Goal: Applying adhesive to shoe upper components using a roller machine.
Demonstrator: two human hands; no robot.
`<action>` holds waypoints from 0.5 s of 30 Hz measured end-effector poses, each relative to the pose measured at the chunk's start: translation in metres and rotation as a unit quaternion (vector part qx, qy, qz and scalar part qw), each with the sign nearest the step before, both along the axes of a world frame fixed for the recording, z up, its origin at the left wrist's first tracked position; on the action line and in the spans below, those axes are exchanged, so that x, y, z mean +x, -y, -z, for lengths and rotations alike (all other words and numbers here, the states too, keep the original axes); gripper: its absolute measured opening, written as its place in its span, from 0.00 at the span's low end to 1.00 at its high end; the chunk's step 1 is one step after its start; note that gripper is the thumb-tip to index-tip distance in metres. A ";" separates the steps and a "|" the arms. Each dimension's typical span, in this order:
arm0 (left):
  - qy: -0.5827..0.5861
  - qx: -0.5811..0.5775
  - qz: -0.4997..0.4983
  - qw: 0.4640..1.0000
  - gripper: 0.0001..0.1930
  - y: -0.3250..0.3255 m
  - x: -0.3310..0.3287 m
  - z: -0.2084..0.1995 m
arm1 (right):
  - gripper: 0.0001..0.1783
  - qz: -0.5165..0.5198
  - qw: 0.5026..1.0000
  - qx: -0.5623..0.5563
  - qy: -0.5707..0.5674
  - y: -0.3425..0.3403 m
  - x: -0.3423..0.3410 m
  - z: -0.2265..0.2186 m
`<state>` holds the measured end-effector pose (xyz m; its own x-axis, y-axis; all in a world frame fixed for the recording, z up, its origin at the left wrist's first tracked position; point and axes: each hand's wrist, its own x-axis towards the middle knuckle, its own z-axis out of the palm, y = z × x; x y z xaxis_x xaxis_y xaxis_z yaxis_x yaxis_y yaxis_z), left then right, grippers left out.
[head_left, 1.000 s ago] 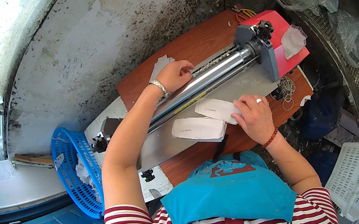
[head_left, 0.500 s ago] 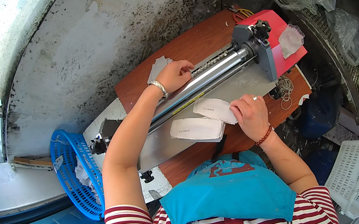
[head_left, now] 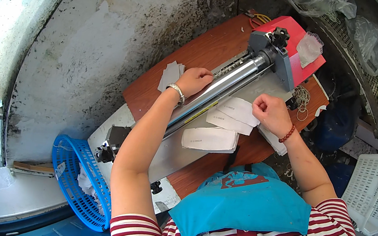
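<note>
A long metal roller machine (head_left: 223,89) with a red housing lies across a brown wooden table (head_left: 199,55). My left hand (head_left: 196,78) reaches over the roller and rests on a small stack of white paper pieces (head_left: 171,74) on the far side. My right hand (head_left: 271,114) pinches the edge of a white paper piece (head_left: 238,110) lying on the machine's near plate, against the roller. Two more white pieces (head_left: 210,138) lie on the plate just below it.
A blue plastic basket (head_left: 74,184) with paper scraps stands at the lower left. A white plastic basket (head_left: 376,187) is at the right. Rubber bands (head_left: 302,94) lie by the machine's red end. Plastic bags and clutter fill the upper right; a stained wall rises behind the table.
My right hand has slid a white piece up toward the roller, and another piece now lies beside it. My left hand stays on the stack behind the roller.
</note>
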<state>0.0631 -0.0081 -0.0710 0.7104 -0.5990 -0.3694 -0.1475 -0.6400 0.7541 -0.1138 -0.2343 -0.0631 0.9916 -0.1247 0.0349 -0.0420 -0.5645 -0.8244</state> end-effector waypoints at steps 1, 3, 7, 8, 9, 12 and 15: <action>0.000 -0.001 0.000 1.000 0.17 0.003 0.002 0.000 | 0.06 0.002 0.999 0.030 -0.018 0.002 0.003 0.002; -0.020 0.006 0.011 1.000 0.17 0.009 0.006 0.001 | 0.05 0.013 1.000 0.024 -0.010 0.000 0.013 0.004; -0.064 0.007 -0.029 0.998 0.17 0.016 0.015 0.007 | 0.06 0.038 0.997 -0.015 0.059 -0.004 0.024 0.010; -0.054 0.006 -0.028 0.998 0.15 0.016 0.018 0.008 | 0.06 0.037 0.997 -0.014 0.059 -0.004 0.024 0.007; -0.044 0.005 -0.025 0.999 0.14 0.016 0.022 0.008 | 0.06 0.021 0.997 -0.032 0.068 -0.005 0.021 0.001; -0.047 -0.032 -0.093 0.994 0.13 0.003 0.043 0.018 | 0.07 -0.031 0.993 -0.061 0.093 -0.014 0.008 -0.009; 0.003 -0.076 -0.172 0.982 0.13 -0.009 0.059 0.024 | 0.10 -0.098 0.978 -0.120 0.138 -0.019 -0.007 -0.002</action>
